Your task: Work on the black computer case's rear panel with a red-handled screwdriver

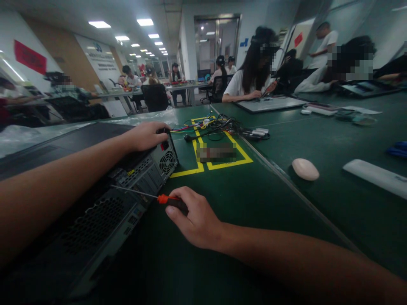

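Note:
A black desktop computer case (95, 203) lies on the table at the left, its rear panel with a round fan grille and slots facing right. My left hand (148, 135) grips the case's upper rear corner, beside a small red switch; some fingertips are hidden behind the edge. A screwdriver (162, 199) with an orange and black handle is held in my right hand (197, 216), fingers wrapped round the handle. Its long thin shaft points left, and the tip is at the rear panel near the slot covers; exact contact cannot be made out.
Beyond the case, a tangle of cables (222, 123) and a blurred block (216, 152) lie by yellow tape marks (229, 165). To the right are a computer mouse (305, 169) and a long white object (375, 176). Other people sit at work across the table and behind.

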`<state>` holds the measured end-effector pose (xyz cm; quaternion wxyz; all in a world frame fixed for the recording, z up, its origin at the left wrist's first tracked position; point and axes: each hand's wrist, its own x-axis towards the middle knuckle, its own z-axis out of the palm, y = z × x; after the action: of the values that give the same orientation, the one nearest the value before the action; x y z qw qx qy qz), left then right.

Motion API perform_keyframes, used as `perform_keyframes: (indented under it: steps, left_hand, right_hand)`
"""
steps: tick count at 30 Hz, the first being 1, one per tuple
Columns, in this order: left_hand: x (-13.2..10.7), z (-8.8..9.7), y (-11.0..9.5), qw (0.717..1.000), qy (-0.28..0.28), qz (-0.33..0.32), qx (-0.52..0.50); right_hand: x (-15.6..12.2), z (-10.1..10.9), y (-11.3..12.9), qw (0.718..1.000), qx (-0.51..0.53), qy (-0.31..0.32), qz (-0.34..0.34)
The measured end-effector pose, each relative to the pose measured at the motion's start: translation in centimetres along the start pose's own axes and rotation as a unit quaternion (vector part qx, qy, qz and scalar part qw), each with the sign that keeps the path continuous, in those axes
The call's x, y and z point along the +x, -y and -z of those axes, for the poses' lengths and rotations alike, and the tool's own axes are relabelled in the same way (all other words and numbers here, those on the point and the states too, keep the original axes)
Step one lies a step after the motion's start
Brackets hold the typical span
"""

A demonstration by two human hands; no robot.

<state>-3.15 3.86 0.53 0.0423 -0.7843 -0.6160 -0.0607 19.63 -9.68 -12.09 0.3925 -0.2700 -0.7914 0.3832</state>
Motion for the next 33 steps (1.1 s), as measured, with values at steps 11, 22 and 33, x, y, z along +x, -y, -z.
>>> perform_keyframes:
  steps: [11, 22, 33]
  left_hand:
    - [-0.04, 0.03, 0.04, 1.0, 0.005, -0.001, 0.004]
    - [-0.04, -0.02, 0.03, 1.0, -0.002, 0.001, -0.005]
    - [-0.06, 0.06, -0.1, 1.0, -0.002, 0.003, -0.002]
  right_hand:
    - [0.0, 0.1, 0.0, 1.0, -0.005, 0.002, 0.001]
    - [0.07, -0.02, -0.4, 0.999, -0.022, 0.012, 0.021]
    - [-0.06, -0.07, -0.03, 0.999, 0.005, 0.036, -0.002]
